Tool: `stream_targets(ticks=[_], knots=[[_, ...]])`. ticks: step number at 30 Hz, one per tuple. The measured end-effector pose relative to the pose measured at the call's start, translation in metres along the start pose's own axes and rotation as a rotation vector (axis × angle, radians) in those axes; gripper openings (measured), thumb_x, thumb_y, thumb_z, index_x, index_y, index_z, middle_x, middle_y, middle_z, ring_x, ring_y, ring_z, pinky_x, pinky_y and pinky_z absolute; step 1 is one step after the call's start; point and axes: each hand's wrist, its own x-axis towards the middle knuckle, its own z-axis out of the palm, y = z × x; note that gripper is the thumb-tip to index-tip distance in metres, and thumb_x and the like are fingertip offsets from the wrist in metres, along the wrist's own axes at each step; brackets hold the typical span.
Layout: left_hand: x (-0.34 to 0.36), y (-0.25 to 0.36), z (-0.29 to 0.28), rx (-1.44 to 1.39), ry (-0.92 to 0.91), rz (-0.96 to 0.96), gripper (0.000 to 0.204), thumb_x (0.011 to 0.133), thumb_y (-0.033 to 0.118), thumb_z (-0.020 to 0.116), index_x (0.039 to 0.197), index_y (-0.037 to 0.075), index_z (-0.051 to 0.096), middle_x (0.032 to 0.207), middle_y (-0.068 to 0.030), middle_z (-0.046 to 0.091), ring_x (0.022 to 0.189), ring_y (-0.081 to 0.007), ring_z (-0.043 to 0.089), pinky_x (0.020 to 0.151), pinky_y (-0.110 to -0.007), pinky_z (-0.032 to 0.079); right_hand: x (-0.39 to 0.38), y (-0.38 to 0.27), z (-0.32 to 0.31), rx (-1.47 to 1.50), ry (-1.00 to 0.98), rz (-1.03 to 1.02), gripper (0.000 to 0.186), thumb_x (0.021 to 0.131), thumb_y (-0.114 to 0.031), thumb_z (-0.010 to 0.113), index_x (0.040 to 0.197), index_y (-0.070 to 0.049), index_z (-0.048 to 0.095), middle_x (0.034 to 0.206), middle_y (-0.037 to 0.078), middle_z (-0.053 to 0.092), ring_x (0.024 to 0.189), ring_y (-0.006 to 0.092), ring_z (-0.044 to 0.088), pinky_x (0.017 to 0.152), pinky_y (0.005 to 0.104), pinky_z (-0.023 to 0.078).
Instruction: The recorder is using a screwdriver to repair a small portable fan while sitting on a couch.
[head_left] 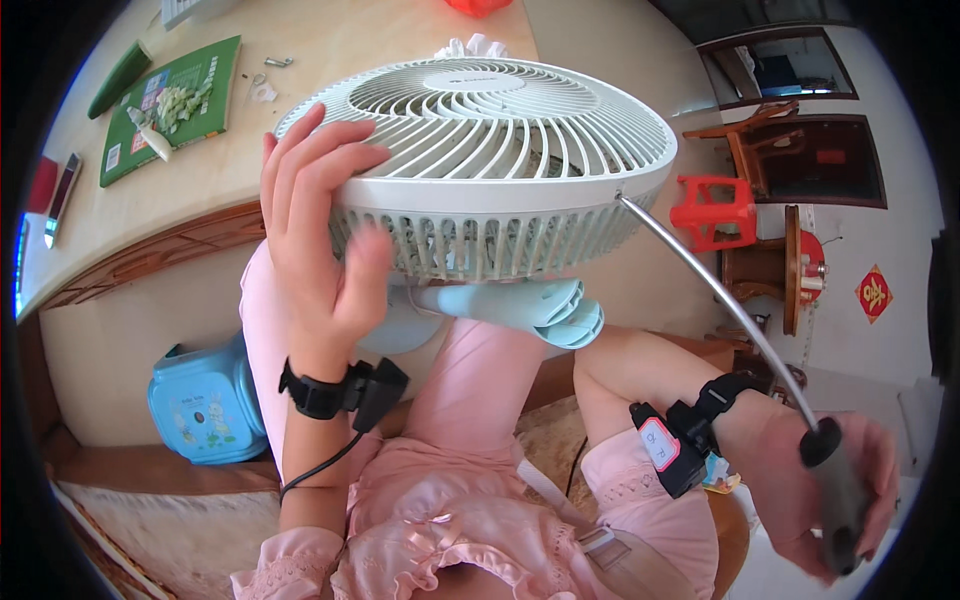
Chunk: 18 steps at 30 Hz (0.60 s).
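Screwdriver (745, 320) sits in the right hand (790, 480), with fingers curled around its dark handle (838, 500); how hard they squeeze, I cannot tell. It reaches up to a small spot on the side rim (480, 193) of the fan (480, 240), and its tip touches or almost touches there. I cannot see if a screw is in that spot. The hand is well apart from the tip, so a little wobble of the wrist could make the tip slide off and scratch the white plastic. If the tip goes in crooked, it could spin without biting and chew up a screw. The left hand (310, 230) is not wrapped around anything; its fingers lie spread on the left side of the front cover (475, 82). A fingertip could poke between the thin bars and get pinched if the fan twists. The fan lies face up over the legs (480, 380), close to the table (330, 35). What holds it up from below is hard to see, so a big push on one side could make it tip. On the table, small metal bits (278, 62) lie near a green book (195, 66); a loose screw could get mixed up with them.
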Motion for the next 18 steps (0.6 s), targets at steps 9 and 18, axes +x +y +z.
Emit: stream_targets(ticks=[9,18], knots=[[0.057,0.039,0.034,0.039,-0.217,0.085,0.01,0.077,0.014,0.068,0.075,0.005,0.065,0.074,-0.0065,0.066,0.069,-0.0247,0.061,0.068,-0.033,0.045,0.012,0.023,-0.001,0.546,-0.299,0.128,0.034,0.084,-0.045,0.063,0.074,-0.013,0.056,0.067,-0.006,0.059,0.06,0.0045,0.054,0.058,0.0193,0.044],[0.063,0.014,0.026,-0.06,-0.305,0.054,0.012,0.073,0.01,0.071,0.073,-0.001,0.065,0.067,-0.0088,0.06,0.061,-0.019,0.057,0.056,-0.028,0.043,0.016,0.009,-0.018,0.133,-0.025,0.186,0.036,0.087,-0.041,0.061,0.069,-0.01,0.054,0.064,-0.005,0.055,0.047,0.0035,0.047,0.042,0.0145,0.036]])
